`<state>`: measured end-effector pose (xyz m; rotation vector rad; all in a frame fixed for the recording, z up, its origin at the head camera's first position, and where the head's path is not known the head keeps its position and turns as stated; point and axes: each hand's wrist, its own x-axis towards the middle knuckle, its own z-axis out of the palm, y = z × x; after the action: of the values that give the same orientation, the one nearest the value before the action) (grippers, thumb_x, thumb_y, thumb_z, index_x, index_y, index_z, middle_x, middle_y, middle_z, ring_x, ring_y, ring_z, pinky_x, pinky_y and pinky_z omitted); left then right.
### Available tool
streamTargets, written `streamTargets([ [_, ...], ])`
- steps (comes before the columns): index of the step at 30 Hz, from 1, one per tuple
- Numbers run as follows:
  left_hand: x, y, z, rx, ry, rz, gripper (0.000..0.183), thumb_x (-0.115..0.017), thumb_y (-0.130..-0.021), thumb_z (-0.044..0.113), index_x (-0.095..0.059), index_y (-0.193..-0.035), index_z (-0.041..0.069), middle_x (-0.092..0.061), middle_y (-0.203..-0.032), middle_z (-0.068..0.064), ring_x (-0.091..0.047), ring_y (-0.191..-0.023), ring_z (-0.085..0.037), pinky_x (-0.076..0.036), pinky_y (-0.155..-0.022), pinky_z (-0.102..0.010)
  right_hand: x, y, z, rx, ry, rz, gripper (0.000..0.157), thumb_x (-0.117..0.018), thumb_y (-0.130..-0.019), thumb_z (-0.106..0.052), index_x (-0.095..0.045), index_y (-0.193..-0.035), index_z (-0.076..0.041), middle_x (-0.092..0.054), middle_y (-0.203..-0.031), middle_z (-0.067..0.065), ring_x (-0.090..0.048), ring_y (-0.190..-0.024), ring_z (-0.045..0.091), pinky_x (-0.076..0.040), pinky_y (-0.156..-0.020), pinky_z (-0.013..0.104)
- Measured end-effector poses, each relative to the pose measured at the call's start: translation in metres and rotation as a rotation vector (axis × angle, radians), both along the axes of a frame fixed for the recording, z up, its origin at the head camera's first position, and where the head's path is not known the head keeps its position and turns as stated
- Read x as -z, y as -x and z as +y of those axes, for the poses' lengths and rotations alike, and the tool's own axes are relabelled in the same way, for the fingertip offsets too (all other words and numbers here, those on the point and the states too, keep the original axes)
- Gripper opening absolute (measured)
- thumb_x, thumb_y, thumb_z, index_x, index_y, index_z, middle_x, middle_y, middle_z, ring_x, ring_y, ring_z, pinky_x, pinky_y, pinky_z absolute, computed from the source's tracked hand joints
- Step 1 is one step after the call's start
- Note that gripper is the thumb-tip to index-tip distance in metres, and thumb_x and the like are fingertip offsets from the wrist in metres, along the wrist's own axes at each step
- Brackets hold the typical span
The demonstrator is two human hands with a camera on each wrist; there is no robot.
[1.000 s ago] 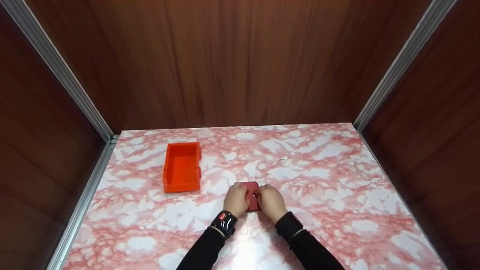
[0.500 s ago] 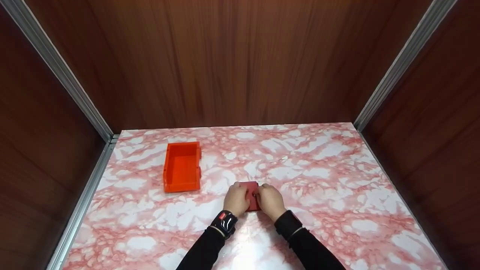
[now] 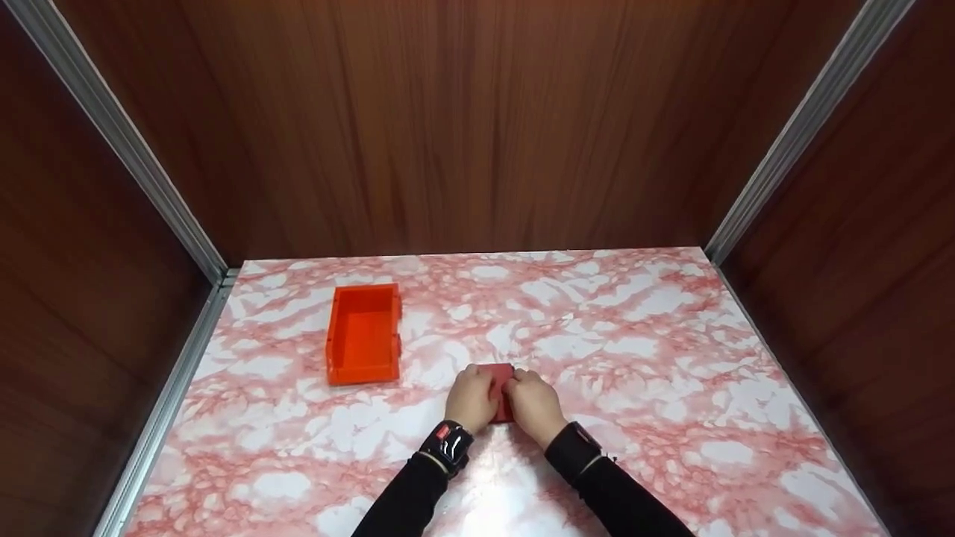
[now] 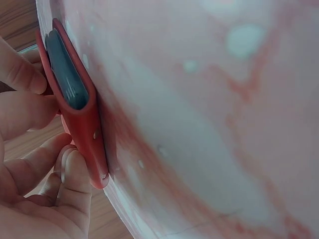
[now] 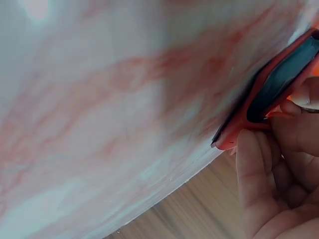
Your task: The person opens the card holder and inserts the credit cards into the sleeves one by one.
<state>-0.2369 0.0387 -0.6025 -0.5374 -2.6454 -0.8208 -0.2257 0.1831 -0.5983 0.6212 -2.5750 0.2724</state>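
Note:
A small red card holder [image 3: 501, 373] lies flat on the table between both hands in the head view. Dark, glossy sleeves [image 4: 70, 82] show inside its red cover in the left wrist view. My left hand [image 3: 471, 397] holds its left side, the thumb lying over the top. Curled fingers of my right hand [image 3: 536, 403] grip the right side, the thumb pressing near the edge. In the right wrist view, right fingertips [image 5: 246, 149] touch the red cover [image 5: 234, 134] close to the end of the sleeves.
An orange open bin [image 3: 364, 374] stands on the table to the left, beyond the left hand. Pink-and-white marbled tabletop [image 3: 671, 358] spreads around the hands. Brown wood panels [image 3: 462, 134] with metal corner rails [image 3: 791, 142] enclose the back and sides.
My right thumb and fingers have shifted slightly left over the card holder, covering the small shiny spot at its edge. The left hand keeps its hold, and the bin is unmoved.

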Motion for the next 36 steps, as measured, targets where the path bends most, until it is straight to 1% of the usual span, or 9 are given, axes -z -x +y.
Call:
streamTargets([
  [3, 0.0006, -0.0002, 0.0010, -0.002, -0.004, 0.000, 0.010, -0.071, -0.084, 0.009, -0.065, -0.082, 0.002, -0.058, -0.086, -0.014, -0.059, -0.078, -0.032, -0.051, -0.071, -0.044, 0.0014, -0.0004, 0.0008, -0.015, -0.020, 0.001, 0.007, -0.069, -0.075, 0.000, -0.065, -0.073, -0.006, -0.058, -0.080, 0.006, -0.056, -0.069, 0.026, -0.052, -0.055, 0.038],
  [6, 0.0025, 0.0002, 0.0019, -0.003, -0.004, 0.003, 0.010, -0.071, -0.084, 0.009, -0.065, -0.081, 0.001, -0.058, -0.086, -0.014, -0.059, -0.077, -0.032, -0.050, -0.071, -0.045, 0.0029, -0.0006, 0.0020, -0.025, -0.038, 0.019, 0.007, -0.069, -0.075, 0.000, -0.067, -0.075, -0.006, -0.060, -0.083, 0.006, -0.056, -0.070, 0.025, -0.052, -0.054, 0.037],
  [11, 0.0032, -0.0009, 0.0024, -0.005, 0.015, -0.002, 0.011, -0.072, -0.082, 0.009, -0.064, -0.079, 0.002, -0.057, -0.085, -0.013, -0.059, -0.076, -0.032, -0.050, -0.069, -0.045, 0.0055, -0.0023, 0.0039, -0.058, -0.071, 0.066, 0.009, -0.070, -0.072, 0.001, -0.065, -0.074, -0.006, -0.058, -0.083, 0.006, -0.056, -0.070, 0.024, -0.051, -0.052, 0.036],
  [14, 0.0018, -0.0019, 0.0022, -0.011, 0.026, -0.013, 0.011, -0.072, -0.083, 0.010, -0.064, -0.080, 0.003, -0.058, -0.087, -0.014, -0.059, -0.078, -0.032, -0.051, -0.070, -0.044, 0.0065, -0.0032, 0.0043, -0.078, -0.081, 0.078, 0.009, -0.070, -0.071, 0.001, -0.066, -0.075, -0.005, -0.057, -0.084, 0.006, -0.055, -0.072, 0.025, -0.051, -0.053, 0.035],
  [20, 0.0016, -0.0013, 0.0024, -0.012, 0.018, -0.010, 0.011, -0.072, -0.084, 0.011, -0.065, -0.084, 0.002, -0.060, -0.091, -0.014, -0.059, -0.081, -0.032, -0.051, -0.074, -0.044, 0.0049, -0.0044, 0.0032, -0.068, -0.138, 0.077, 0.009, -0.070, -0.071, 0.000, -0.068, -0.079, -0.004, -0.058, -0.087, 0.006, -0.054, -0.074, 0.024, -0.051, -0.053, 0.034],
  [25, 0.0047, 0.0002, 0.0019, -0.006, -0.004, 0.029, 0.012, -0.073, -0.084, 0.012, -0.065, -0.081, 0.003, -0.058, -0.087, -0.013, -0.058, -0.077, -0.030, -0.051, -0.070, -0.044, 0.0038, -0.0033, 0.0016, -0.058, -0.171, 0.086, 0.008, -0.070, -0.071, 0.000, -0.068, -0.077, -0.004, -0.058, -0.086, 0.006, -0.054, -0.073, 0.024, -0.051, -0.052, 0.034],
  [29, 0.0042, 0.0000, 0.0015, -0.008, -0.012, 0.016, 0.013, -0.073, -0.083, 0.011, -0.064, -0.081, 0.003, -0.058, -0.088, -0.012, -0.057, -0.078, -0.030, -0.051, -0.072, -0.043, 0.0028, -0.0026, 0.0008, -0.062, -0.182, 0.097, 0.006, -0.070, -0.071, -0.001, -0.067, -0.075, -0.004, -0.056, -0.084, 0.005, -0.054, -0.073, 0.023, -0.051, -0.052, 0.033],
  [32, 0.0019, -0.0014, 0.0013, -0.003, -0.014, -0.008, 0.012, -0.073, -0.084, 0.010, -0.064, -0.081, 0.002, -0.059, -0.090, -0.013, -0.058, -0.081, -0.031, -0.051, -0.074, -0.044, 0.0020, -0.0031, 0.0004, -0.056, -0.175, 0.074, 0.006, -0.069, -0.072, 0.000, -0.067, -0.076, -0.004, -0.057, -0.085, 0.005, -0.054, -0.073, 0.023, -0.051, -0.051, 0.033],
  [36, 0.0004, -0.0023, 0.0006, 0.001, -0.012, -0.003, 0.012, -0.073, -0.084, 0.009, -0.064, -0.081, 0.001, -0.059, -0.090, -0.014, -0.059, -0.081, -0.031, -0.050, -0.074, -0.043, -0.0001, -0.0044, 0.0005, -0.036, -0.119, 0.016, 0.007, -0.069, -0.074, 0.000, -0.068, -0.079, -0.004, -0.058, -0.089, 0.006, -0.055, -0.076, 0.024, -0.053, -0.054, 0.035],
])
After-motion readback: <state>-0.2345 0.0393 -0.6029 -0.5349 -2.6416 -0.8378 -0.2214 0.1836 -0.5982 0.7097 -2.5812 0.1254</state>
